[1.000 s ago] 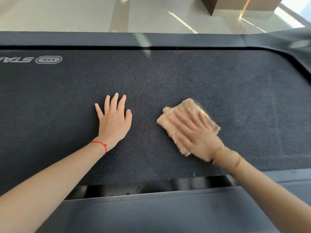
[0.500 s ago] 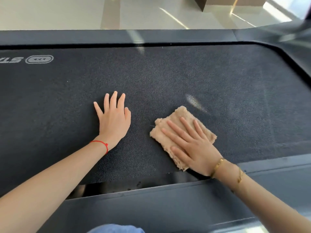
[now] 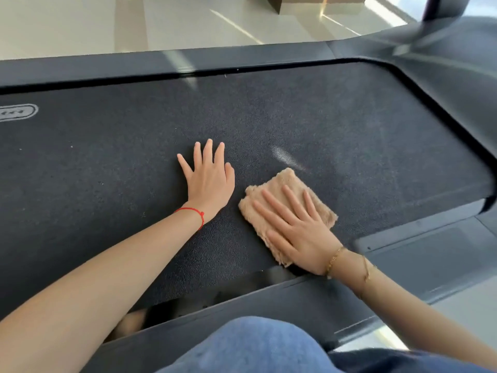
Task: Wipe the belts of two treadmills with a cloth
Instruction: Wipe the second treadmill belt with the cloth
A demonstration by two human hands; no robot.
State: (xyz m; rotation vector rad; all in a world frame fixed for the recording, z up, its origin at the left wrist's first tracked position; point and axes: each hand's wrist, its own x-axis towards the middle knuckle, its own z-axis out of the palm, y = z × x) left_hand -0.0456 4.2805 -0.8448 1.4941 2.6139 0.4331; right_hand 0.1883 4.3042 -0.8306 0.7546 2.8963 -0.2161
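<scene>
— What holds anything here?

— Only the treadmill frame [image 3: 242,59], whose dark side rails border the belt [image 3: 107,162] like a shallow tray. On the belt lie a cloth [image 3: 289,181] and two hands.

— Describe the cloth.

— Tan and fluffy, folded into a rough rectangle with ragged edges. It lies flat on the belt toward the near rail, right of centre, one corner pointing away from the person.

— And the belt?

— Dark grey with a fine grainy texture. A pale oval logo [image 3: 17,112] shows at the far left, and a small bright streak [image 3: 285,157] sits just beyond the cloth.

— The right grip?

— The right hand [image 3: 301,227] lies palm-down on the cloth, fingers straight and spread apart, pressing it against the belt. Thin gold bracelets [image 3: 333,261] circle that wrist.

— The left?

— The left hand [image 3: 208,181] rests flat on the bare belt just beside the cloth, fingers extended, holding nothing. A red string [image 3: 193,211] circles its wrist. A denim-clad knee [image 3: 255,345] shows at the bottom edge.
</scene>
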